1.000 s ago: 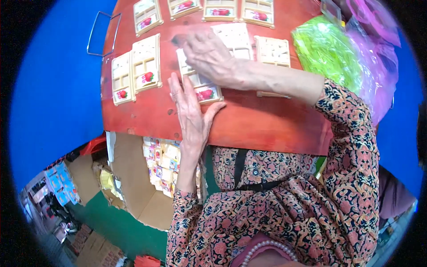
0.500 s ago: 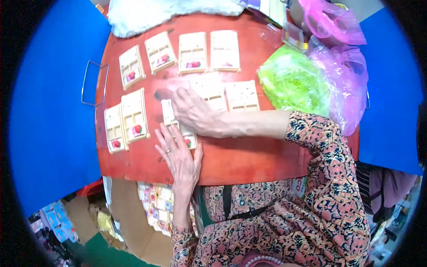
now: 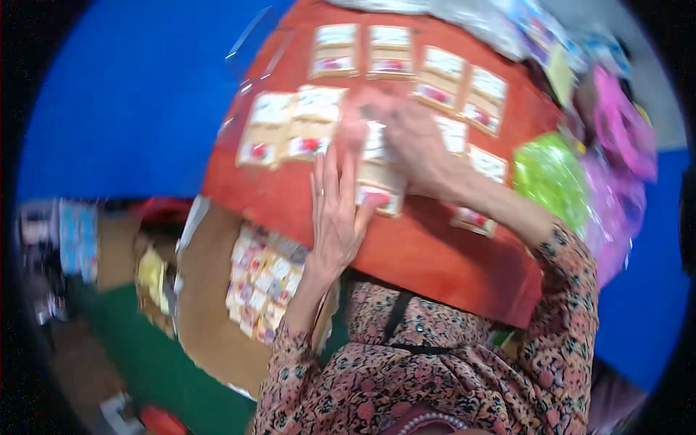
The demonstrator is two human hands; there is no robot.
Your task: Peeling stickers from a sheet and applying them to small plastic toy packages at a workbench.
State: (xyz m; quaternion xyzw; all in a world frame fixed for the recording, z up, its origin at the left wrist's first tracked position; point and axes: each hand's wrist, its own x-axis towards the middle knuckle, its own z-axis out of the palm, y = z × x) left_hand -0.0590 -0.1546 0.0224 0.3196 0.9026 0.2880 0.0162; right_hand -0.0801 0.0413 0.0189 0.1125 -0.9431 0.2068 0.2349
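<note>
A small wooden tray with compartments, a white printed panel and a red fruit picture lies on the red table in front of me. My left hand rests flat at its left side, fingers stretched and thumb on its lower end. Over the tray's upper right side is my right hand, smeared by motion, its fingertips unclear; whether it holds anything cannot be seen. Similar trays stand around: a pair of trays to the left, several trays in a far row, and others partly behind my right arm.
The red table has a green plastic bag and pink plastic bags at its right. A silvery plastic sheet lies along the far edge. Below the left edge stands a cardboard box with many small colourful packs.
The whole view has turned, so table and trays appear tilted and shifted, with more of the cardboard box showing. Both hands stay at the same tray; the right one is now more blurred.
</note>
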